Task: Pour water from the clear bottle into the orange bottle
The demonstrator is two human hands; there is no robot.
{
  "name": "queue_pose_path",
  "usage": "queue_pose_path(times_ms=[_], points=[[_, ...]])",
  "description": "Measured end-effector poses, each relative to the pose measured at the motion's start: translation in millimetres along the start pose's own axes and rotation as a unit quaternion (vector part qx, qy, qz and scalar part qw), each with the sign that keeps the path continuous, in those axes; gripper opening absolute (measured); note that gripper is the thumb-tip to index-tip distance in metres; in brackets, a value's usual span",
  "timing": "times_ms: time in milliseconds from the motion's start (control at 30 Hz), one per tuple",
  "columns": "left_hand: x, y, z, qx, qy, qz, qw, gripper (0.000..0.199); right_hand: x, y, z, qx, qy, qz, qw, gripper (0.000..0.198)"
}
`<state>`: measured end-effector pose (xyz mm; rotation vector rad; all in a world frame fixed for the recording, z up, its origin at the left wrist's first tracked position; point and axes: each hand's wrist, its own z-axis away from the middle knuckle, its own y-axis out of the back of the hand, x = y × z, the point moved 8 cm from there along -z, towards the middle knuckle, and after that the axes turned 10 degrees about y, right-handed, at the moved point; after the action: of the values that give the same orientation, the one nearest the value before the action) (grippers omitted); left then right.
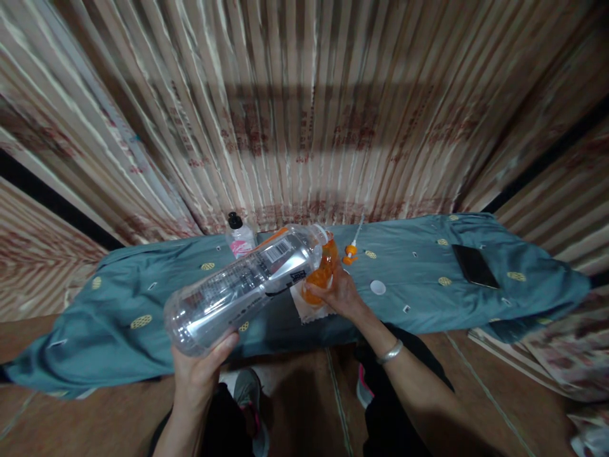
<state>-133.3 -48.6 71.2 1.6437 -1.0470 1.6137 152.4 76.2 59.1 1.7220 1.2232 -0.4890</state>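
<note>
Orange bottle (321,277) partly covered by right hand (343,294), clear bottle (243,287), small print (227,284) blurred

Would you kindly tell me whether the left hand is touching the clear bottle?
Touching: the head view shows the left hand supporting the clear bottle near its base.

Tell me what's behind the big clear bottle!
Behind the big clear bottle, you can see a pink-marked bottle with a black cap. Its lower part is covered, so I can't tell what that looks like.
</note>
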Motion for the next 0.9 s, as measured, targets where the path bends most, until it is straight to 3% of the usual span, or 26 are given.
queue_pose_path(times_ms=[200,400,900], points=[[1.8,-1.3,0.0,-0.003,-0.003,0.003,1.0,0.078,7.9,-4.8,1.7,-0.019,-0.016,0.002,1.0,0.081],[6.0,-6.4,1.1,-0.003,-0.006,0.02,1.0,0.085,2.4,-4.5,0.7,-0.015,0.013,-0.021,1.0,0.073],[3.9,-3.6,6.2,0.01,0.014,0.016,1.0,0.062,3.1,-5.8,2.6,-0.006,0.007,-0.011,1.0,0.082]])
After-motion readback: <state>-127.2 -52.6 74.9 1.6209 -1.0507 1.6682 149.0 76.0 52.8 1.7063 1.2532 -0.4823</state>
